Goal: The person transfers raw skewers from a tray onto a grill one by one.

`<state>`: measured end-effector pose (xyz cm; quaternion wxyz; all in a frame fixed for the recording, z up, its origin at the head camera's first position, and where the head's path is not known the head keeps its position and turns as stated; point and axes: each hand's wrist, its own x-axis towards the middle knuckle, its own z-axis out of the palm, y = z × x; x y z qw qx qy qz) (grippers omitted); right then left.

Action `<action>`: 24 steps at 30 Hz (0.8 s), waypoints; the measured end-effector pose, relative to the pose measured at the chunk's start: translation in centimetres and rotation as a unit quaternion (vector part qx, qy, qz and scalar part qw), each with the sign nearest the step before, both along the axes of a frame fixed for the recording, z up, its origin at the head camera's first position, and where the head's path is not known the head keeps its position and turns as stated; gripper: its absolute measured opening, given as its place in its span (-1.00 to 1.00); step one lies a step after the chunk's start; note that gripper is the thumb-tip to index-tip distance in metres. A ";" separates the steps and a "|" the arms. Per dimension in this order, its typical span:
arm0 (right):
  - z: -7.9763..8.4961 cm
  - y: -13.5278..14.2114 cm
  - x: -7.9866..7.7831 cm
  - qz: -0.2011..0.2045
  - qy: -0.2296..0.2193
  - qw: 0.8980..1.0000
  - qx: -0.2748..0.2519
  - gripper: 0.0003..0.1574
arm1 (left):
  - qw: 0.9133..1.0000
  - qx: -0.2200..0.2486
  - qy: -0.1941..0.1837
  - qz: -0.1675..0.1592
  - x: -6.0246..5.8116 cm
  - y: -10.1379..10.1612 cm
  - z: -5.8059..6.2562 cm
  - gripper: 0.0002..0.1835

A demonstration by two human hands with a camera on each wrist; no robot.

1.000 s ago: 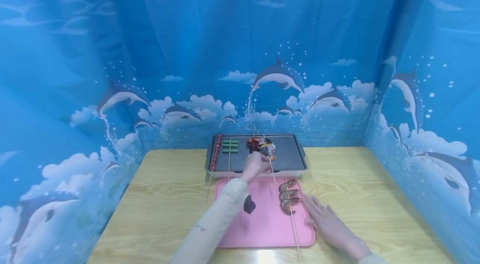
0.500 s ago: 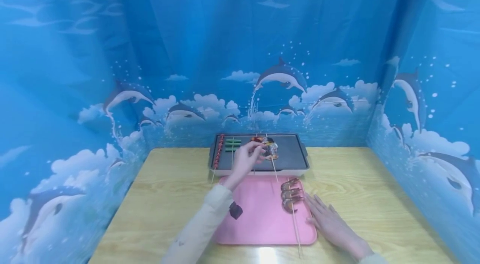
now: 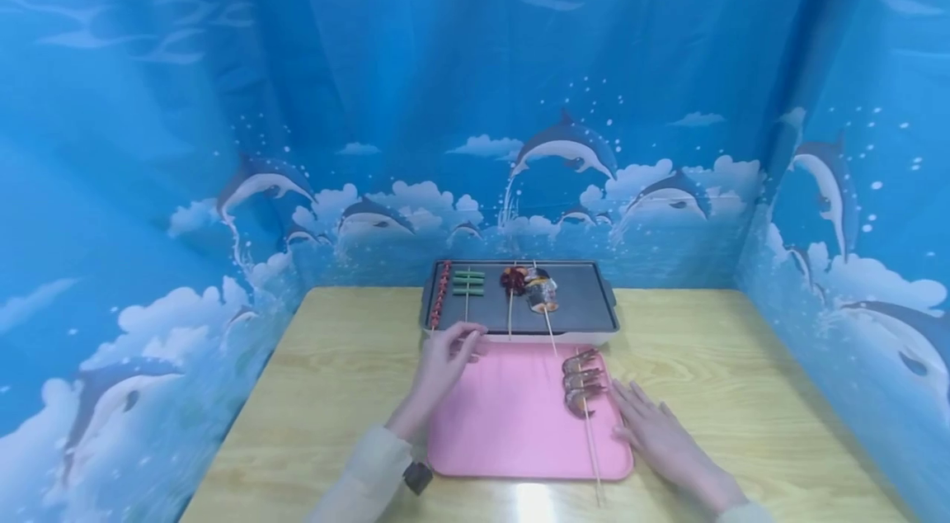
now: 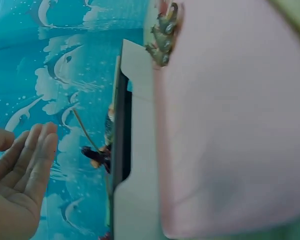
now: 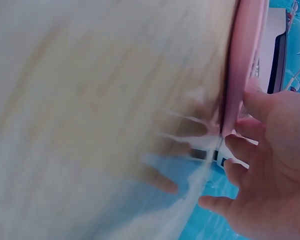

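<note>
My left hand (image 3: 444, 362) hovers over the back left corner of the pink tray (image 3: 505, 432), fingers loosely bent and holding nothing. The left wrist view shows its palm and fingers (image 4: 36, 165) bare. On the tray's right side lies a skewer of shrimp (image 3: 582, 381), its stick reaching past the front rim. My right hand (image 3: 660, 439) rests beside the tray's right edge with fingers extended, thumb at the pink rim in the right wrist view. Behind the tray, the grill pan (image 3: 582, 296) bears a dark red skewer (image 3: 513, 281) and a fish skewer (image 3: 542, 294).
At the grill's left side lie a skewer of small red pieces (image 3: 441, 296) and one of green stalks (image 3: 468, 279). The wooden table (image 3: 341, 374) extends to both sides. A blue dolphin-print curtain (image 3: 445, 94) stands behind and around it.
My left hand has let go of the fish skewer's stick and drawn back, left and toward me, off the grill. The right hand stays by the tray.
</note>
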<state>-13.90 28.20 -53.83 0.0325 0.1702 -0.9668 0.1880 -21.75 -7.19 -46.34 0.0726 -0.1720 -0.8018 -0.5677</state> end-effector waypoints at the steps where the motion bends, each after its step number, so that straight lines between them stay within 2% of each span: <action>1: 0.1 0.1 0.0 0.000 0.002 1.000 0.001 -0.23 | 1.000 -0.003 -0.011 -0.001 0.3 -0.4 -0.4 -0.75; 5: 0.5 0.1 0.0 -0.008 0.013 1.000 0.015 -0.26 | 0.998 -0.031 -0.046 -0.011 1.5 -2.1 -1.7 -0.74; 8: 1.1 -0.1 0.0 -0.032 0.027 0.999 0.002 -0.33 | 0.996 -0.071 -0.054 -0.028 2.1 -3.4 -2.6 -0.76; 10: 1.6 -0.4 0.1 -0.056 0.026 0.998 -0.026 -0.40 | 0.992 -0.104 -0.058 -0.040 2.4 -4.3 -3.0 -0.76; 12: 2.2 -0.9 0.2 -0.086 0.006 0.994 -0.070 -0.45 | 0.988 -0.136 -0.061 -0.052 2.6 -5.0 -3.4 -0.75; 14: 2.6 -1.4 0.3 -0.116 -0.023 0.987 -0.111 -0.50 | 0.983 -0.165 -0.060 -0.060 2.8 -5.6 -3.7 -0.72; 18: 3.2 -2.3 0.5 -0.153 -0.085 0.963 -0.207 -0.54 | 0.972 -0.218 -0.053 -0.072 3.0 -6.4 -4.3 -0.62; 21: 3.2 -3.0 0.6 -0.148 -0.119 0.949 -0.253 -0.53 | 0.962 -0.260 -0.039 -0.079 3.0 -6.7 -4.8 -0.52; 24: 2.9 -3.5 0.8 -0.136 -0.145 0.941 -0.275 -0.50 | 0.949 -0.305 -0.026 -0.075 3.1 -6.8 -5.2 -0.43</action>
